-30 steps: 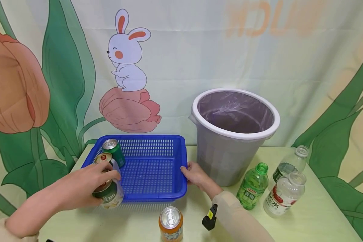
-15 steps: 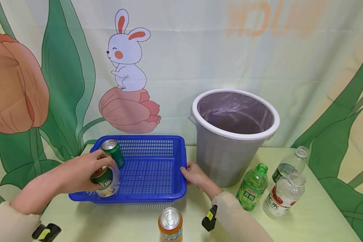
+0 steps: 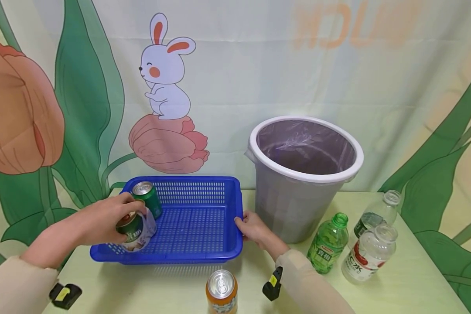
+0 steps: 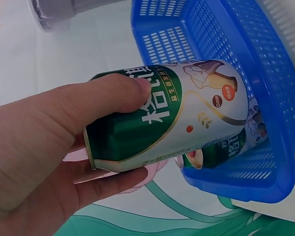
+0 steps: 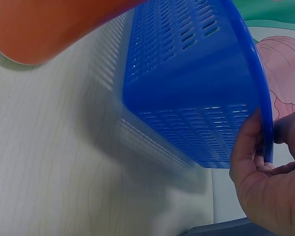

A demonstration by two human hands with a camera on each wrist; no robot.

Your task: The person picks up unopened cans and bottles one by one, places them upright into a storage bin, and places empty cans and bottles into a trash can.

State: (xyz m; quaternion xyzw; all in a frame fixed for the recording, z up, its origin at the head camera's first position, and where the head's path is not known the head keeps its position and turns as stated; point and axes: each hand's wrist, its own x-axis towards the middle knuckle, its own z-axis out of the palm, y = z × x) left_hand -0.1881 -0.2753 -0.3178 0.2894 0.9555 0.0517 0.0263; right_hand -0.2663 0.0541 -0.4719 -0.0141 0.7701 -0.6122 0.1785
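Note:
My left hand (image 3: 104, 220) grips a green and white drink can (image 3: 135, 235) near its top, at the left end of the blue plastic basket (image 3: 188, 256). In the left wrist view, thumb and fingers wrap the can (image 4: 196, 108), and a similar can (image 4: 221, 155) shows in the basket behind it. That second can is mostly hidden by the hand in the head view. Beyond stands a green can (image 3: 151, 200) in the back left corner. My right hand (image 3: 255, 229) pinches the basket's right rim, as the right wrist view confirms with the rim (image 5: 255, 73) between thumb and fingers.
An orange can (image 3: 221, 290) stands in front of the basket. To the right is a grey lined bin (image 3: 294, 205). Near the table's right edge stand a green bottle (image 3: 327, 244), a clear bottle with a red and white label (image 3: 369, 257) and another clear bottle (image 3: 377, 211).
My left hand has carried the green and white can from over the basket's front left rim back and down into its left end. My right hand keeps its hold on the rim.

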